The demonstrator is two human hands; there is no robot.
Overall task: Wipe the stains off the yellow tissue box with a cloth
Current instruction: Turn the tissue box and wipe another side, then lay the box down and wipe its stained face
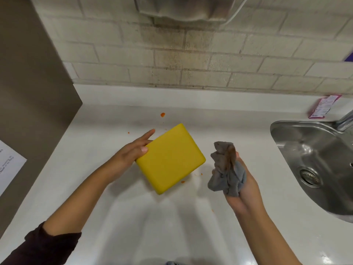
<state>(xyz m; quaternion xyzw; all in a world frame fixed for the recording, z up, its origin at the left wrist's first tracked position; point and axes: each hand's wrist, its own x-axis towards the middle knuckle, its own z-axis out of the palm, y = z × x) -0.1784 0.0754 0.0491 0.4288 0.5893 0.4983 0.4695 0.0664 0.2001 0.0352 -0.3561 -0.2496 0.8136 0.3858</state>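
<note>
From the head view, the yellow tissue box (pixel 171 159) sits in the middle of the white surface (pixel 114 217), turned at an angle with one broad, plain face towards the camera. Its far corner points at the wall, and its near corner is over the surface. The left hand (pixel 131 152) holds the box by its left edge. The thumb lies on the broad face near the corner, the index finger stretches straight along the far side, and the other fingers are hidden behind the box. The left grip is therefore a pinch on the box edge. A dark sleeve (pixel 47 243) covers the left forearm.

The right hand (pixel 244 188) is just to the right of the box and does not touch it. It is turned palm up, its grip closed round a bunched grey cloth (pixel 227 169). The cloth's upper folds stand above the fingers and look browner than the rest.

Small orange stains (pixel 162 114) dot the surface beyond the box, and more specks lie near its right corner. A steel sink (pixel 315 150) is set into the surface at the right, with a tap (pixel 345 119) at its far edge. A pink packet (pixel 322 109) lies by the brick wall (pixel 210 54). A printed sheet (pixel 9 165) shows at the left edge.
</note>
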